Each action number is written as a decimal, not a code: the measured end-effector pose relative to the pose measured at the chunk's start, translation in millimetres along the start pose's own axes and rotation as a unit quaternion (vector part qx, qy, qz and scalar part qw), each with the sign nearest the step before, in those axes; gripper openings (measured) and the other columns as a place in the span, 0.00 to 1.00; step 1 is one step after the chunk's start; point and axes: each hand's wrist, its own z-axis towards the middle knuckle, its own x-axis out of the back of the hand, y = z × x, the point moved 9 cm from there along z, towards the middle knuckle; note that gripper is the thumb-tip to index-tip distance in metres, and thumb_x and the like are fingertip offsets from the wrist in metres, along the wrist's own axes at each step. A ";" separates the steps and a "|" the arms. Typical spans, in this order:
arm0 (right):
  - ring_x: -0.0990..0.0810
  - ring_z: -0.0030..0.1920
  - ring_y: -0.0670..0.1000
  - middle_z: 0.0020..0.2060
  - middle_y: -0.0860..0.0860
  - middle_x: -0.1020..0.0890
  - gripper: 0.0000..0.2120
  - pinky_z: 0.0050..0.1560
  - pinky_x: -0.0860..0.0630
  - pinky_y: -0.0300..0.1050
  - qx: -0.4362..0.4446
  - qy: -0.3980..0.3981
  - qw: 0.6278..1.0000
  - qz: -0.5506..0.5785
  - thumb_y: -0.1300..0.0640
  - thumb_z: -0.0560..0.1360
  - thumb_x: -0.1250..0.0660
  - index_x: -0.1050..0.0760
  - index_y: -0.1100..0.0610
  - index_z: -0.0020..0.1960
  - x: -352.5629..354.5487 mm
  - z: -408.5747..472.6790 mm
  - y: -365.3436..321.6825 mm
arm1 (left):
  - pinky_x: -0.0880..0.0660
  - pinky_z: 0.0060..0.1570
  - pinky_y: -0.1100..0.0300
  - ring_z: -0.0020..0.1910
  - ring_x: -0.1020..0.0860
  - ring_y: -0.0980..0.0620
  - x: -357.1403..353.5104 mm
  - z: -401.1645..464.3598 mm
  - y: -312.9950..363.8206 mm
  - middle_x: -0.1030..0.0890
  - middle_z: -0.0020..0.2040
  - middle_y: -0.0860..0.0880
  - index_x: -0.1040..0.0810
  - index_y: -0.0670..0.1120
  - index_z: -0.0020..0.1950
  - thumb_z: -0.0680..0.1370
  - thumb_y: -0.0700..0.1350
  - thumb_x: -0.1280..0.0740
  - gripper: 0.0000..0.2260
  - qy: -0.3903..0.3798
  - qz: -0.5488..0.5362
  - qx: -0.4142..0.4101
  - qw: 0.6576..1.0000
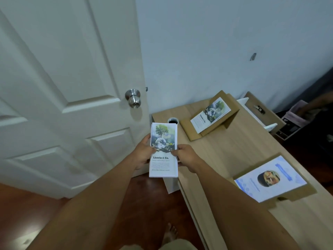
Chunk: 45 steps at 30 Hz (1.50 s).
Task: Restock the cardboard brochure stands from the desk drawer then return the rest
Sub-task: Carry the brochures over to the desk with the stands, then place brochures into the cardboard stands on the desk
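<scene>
A stack of tall brochures [163, 139] with a tree-and-globe picture and the words "Liceria & Co." is held in the air left of the wooden desk [234, 152]. My left hand [143, 152] grips its left edge and my right hand [185, 156] grips its right edge. On the far part of the desk a cardboard brochure stand [223, 121] holds the same kind of brochure [210, 114]. Nearer, at the right, a second cardboard stand [297, 193] carries blue-and-white leaflets [270, 179] with a round picture.
A white panelled door [63, 87] with a metal knob [133, 98] stands shut to the left. A round cable hole [173, 121] is in the desk's far left corner. An open drawer [261, 112] sticks out beyond the desk. My bare foot [171, 233] rests on the reddish wood floor.
</scene>
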 end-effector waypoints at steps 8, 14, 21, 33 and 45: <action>0.15 0.50 0.55 0.53 0.56 0.14 0.11 0.42 0.17 0.51 -0.030 0.035 0.998 0.048 0.63 0.79 0.35 0.20 0.59 0.59 41.0 45.5 -6.9 | 0.19 0.34 0.58 0.40 0.13 0.54 -31.3 75.3 29.2 0.12 0.45 0.57 0.25 0.68 0.55 0.75 0.33 0.29 0.28 -0.056 0.036 0.020 0.998; 0.15 0.47 0.53 0.50 0.55 0.14 0.09 0.39 0.18 0.48 -0.048 0.092 0.991 0.083 0.64 0.79 0.36 0.19 0.57 0.56 55.8 59.7 -15.1 | 0.20 0.45 0.51 0.51 0.15 0.45 -41.4 115.1 43.2 0.14 0.56 0.47 0.26 0.62 0.67 0.76 0.34 0.35 0.27 -0.110 0.041 0.050 0.992; 0.15 0.45 0.53 0.50 0.56 0.12 0.08 0.42 0.22 0.45 -0.060 0.137 0.982 0.118 0.62 0.77 0.34 0.19 0.59 0.54 55.5 72.5 -23.4 | 0.19 0.34 0.57 0.41 0.14 0.48 -46.1 144.0 54.8 0.12 0.53 0.45 0.19 0.58 0.61 0.76 0.37 0.39 0.21 -0.187 0.008 0.050 0.981; 0.18 0.46 0.55 0.54 0.63 0.18 0.10 0.37 0.24 0.46 0.018 0.257 0.957 0.131 0.61 0.79 0.31 0.32 0.58 0.54 64.6 80.6 -45.6 | 0.18 0.37 0.55 0.44 0.12 0.49 -41.8 176.9 60.1 0.11 0.48 0.51 0.21 0.58 0.57 0.68 0.36 0.26 0.23 -0.173 -0.032 0.000 0.984; 0.14 0.34 0.43 0.39 0.49 0.13 0.03 0.32 0.21 0.37 0.025 0.284 0.941 0.181 0.63 0.78 0.29 0.20 0.57 0.47 80.4 84.0 -42.2 | 0.16 0.46 0.46 0.49 0.13 0.42 -44.8 189.7 61.1 0.12 0.54 0.46 0.20 0.62 0.54 0.79 0.41 0.32 0.15 -0.151 -0.048 -0.002 0.987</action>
